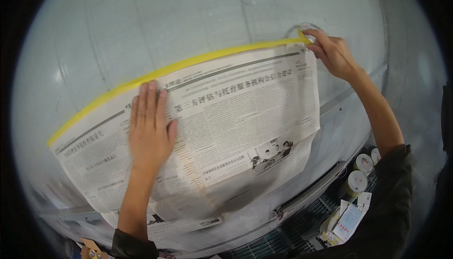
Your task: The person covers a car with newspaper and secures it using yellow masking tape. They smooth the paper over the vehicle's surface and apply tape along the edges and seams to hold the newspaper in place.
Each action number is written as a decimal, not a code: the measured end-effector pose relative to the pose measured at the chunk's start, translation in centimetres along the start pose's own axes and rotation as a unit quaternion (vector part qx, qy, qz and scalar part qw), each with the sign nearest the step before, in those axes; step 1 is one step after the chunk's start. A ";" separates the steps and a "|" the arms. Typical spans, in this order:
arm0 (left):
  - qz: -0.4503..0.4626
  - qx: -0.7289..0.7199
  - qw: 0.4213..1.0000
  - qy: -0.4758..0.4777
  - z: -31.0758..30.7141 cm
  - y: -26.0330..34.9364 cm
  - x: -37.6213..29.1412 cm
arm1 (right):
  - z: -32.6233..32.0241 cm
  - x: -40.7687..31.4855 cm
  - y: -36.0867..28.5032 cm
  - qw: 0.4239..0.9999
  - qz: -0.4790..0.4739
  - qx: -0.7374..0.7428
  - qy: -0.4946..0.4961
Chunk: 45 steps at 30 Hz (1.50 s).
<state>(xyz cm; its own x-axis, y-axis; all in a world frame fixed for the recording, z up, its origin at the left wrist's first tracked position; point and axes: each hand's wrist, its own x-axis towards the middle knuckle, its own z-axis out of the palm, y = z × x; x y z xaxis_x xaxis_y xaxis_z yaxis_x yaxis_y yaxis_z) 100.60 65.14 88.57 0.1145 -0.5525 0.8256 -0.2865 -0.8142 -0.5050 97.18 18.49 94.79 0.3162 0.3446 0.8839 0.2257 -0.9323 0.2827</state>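
Observation:
A spread sheet of newspaper hangs against a pale grey-green wall panel. Along its top edge runs a strip of yellow masking tape, from the left corner to the upper right. My left hand lies flat on the paper, fingers extended, the tips just under the tape. At the sheet's upper right corner, my right hand grips the tape roll between thumb and fingers, with the strip stretching left from it. The hand covers part of the roll.
Several lidded cans stand on the floor at lower right, near a bag with a printed box. Dark floor grating runs below the wall's bottom ledge. An open cardboard box holding cans sits at bottom left.

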 end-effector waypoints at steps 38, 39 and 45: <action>0.127 -0.066 0.989 0.023 6.5 15.7 14.1 | 1.8 2.8 -3.1 0.989 0.144 0.026 0.023; 0.127 -0.069 0.989 0.024 6.5 15.7 14.1 | 2.0 2.7 -3.1 0.989 0.143 0.025 0.031; 0.119 -0.089 0.988 0.028 6.4 15.8 14.0 | 2.7 1.9 -3.9 0.918 0.264 0.279 0.097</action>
<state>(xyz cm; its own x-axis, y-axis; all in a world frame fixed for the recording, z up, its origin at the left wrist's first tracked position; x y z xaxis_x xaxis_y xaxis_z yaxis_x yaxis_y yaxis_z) 103.82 43.39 90.55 -0.0283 -0.7103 0.7033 -0.4620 -0.6146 -0.6393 99.41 23.05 94.35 0.3588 -0.2164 0.9080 0.5422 -0.7435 -0.3915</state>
